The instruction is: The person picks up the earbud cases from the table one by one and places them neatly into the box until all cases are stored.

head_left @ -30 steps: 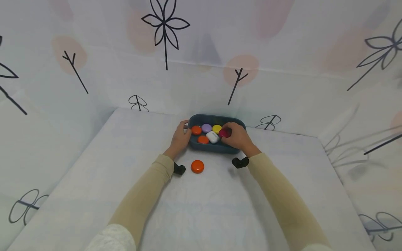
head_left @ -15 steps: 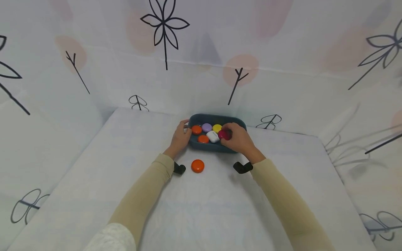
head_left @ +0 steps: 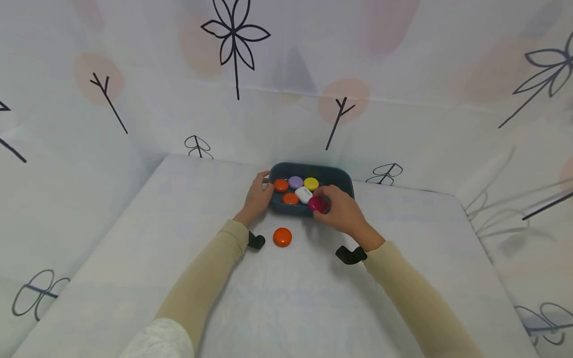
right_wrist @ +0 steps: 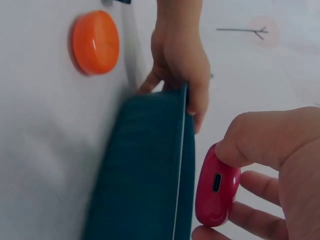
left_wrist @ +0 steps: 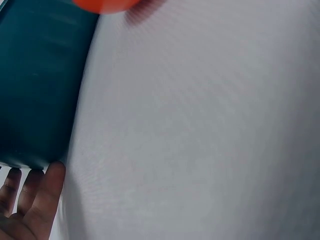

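In the head view a dark teal tray (head_left: pixel 293 209) stands at the back of the table. My right hand (head_left: pixel 342 211) pinches a crimson earbud case (head_left: pixel 317 204), just above the tray's front rim. The right wrist view shows a small charging port on the crimson case (right_wrist: pixel 212 192), with thumb and fingers around it. My left hand (head_left: pixel 258 199) touches the tray's left end; in the left wrist view its straight fingers (left_wrist: pixel 45 200) rest against the end wall. Inside the tray are a white case (head_left: pixel 304 195), a yellow one (head_left: pixel 311 184), a lilac one (head_left: pixel 295 182) and two orange ones (head_left: pixel 281 185).
An orange case (head_left: pixel 282 237) lies on the white-covered table (head_left: pixel 286 298), in front of the tray and between the forearms. A patterned cloth wall (head_left: pixel 286 124) rises right behind the tray. Black camera mounts (head_left: pixel 351 255) stick out from both wrists.
My right hand has lifted the crimson earbud case and drawn it toward me, from the tray's inside to over its front rim. The left hand has stayed at the tray's end.
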The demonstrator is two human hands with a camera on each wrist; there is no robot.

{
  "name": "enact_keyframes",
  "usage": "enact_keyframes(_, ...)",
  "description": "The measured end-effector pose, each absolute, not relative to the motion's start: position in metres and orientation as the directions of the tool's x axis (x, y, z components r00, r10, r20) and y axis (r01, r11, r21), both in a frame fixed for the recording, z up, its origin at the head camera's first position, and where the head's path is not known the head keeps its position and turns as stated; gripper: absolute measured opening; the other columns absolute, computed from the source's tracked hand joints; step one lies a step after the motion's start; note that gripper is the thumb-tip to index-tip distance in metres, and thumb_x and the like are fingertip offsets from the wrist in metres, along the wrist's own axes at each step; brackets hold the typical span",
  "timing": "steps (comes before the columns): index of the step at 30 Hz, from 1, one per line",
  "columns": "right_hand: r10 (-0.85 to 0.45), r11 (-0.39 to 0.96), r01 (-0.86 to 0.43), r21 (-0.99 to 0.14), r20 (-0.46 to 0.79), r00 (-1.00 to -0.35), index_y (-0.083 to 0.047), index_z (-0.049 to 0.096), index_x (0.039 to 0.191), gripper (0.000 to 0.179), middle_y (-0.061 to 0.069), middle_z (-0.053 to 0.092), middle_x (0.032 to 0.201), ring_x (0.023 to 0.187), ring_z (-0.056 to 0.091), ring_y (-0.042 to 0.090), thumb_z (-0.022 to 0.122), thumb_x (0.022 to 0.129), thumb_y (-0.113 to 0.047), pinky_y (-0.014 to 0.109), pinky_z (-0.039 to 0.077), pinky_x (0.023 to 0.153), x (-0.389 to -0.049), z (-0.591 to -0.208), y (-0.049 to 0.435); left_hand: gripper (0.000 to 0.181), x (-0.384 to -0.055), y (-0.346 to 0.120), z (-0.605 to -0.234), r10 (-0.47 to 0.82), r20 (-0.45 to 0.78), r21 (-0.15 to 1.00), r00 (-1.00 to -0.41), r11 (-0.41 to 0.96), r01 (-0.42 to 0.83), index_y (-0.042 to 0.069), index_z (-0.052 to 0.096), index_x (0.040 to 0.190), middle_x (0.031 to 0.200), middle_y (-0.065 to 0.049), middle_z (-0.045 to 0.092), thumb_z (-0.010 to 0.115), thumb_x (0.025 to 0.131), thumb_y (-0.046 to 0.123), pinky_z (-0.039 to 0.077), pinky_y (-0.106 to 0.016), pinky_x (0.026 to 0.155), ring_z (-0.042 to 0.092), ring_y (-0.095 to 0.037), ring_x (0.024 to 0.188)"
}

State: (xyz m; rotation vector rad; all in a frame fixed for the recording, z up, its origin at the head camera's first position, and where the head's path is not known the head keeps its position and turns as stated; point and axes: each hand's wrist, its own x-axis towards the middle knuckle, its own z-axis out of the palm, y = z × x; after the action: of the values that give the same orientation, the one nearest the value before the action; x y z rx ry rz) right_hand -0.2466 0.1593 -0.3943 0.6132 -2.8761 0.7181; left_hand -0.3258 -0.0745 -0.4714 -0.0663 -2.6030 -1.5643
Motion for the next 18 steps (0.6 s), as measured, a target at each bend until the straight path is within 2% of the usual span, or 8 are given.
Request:
enact_keyframes(5,-0.369,0.821,-0.41,-0.398,0.178,-0.912,-0.022,0.053,0.105,0.039,-0.006,0.052,0.096,0.08,0.049,0.012,0.065,0.07,-0.032,0.026,0.046,0.064,-0.234,-0.398,0.156,0.048,-0.323,-0.074,-0.472,-0.018,0.121,0.874,-0.992,0.476,0.098,0.021,0.036,0.13,0.12,-0.006,0.049,0.039,0.082,0.025,0.04,-0.036,0.084,0.05,-0.02,0.099)
enact_keyframes(12,-0.371,0.832,-0.402,-0.382,0.155,-0.916,-0.023,0.053,0.105,0.041,-0.005,0.052,0.101,0.087,0.049,0.013,0.068,0.068,-0.032,0.029,0.049,0.066,-0.219,-0.405,0.151,0.048,-0.321,-0.073,-0.474,-0.017,0.144,0.873,-0.989,0.473,0.119,0.021,0.036,0.13,0.119,-0.005,0.05,0.039,0.082,0.025,0.041,-0.035,0.083,0.051,-0.018,0.096)
enact_keyframes(18,-0.385,0.833,-0.408,-0.374,0.138,-0.913,-0.025,0.054,0.102,0.041,-0.007,0.052,0.097,0.085,0.05,0.012,0.071,0.065,-0.031,0.027,0.048,0.064,-0.21,-0.419,0.145,0.049,-0.317,-0.073,-0.476,-0.025,0.152,0.87,-0.988,0.478,0.122,0.021,0.036,0.13,0.119,-0.006,0.05,0.039,0.081,0.026,0.041,-0.036,0.084,0.05,-0.019,0.099)
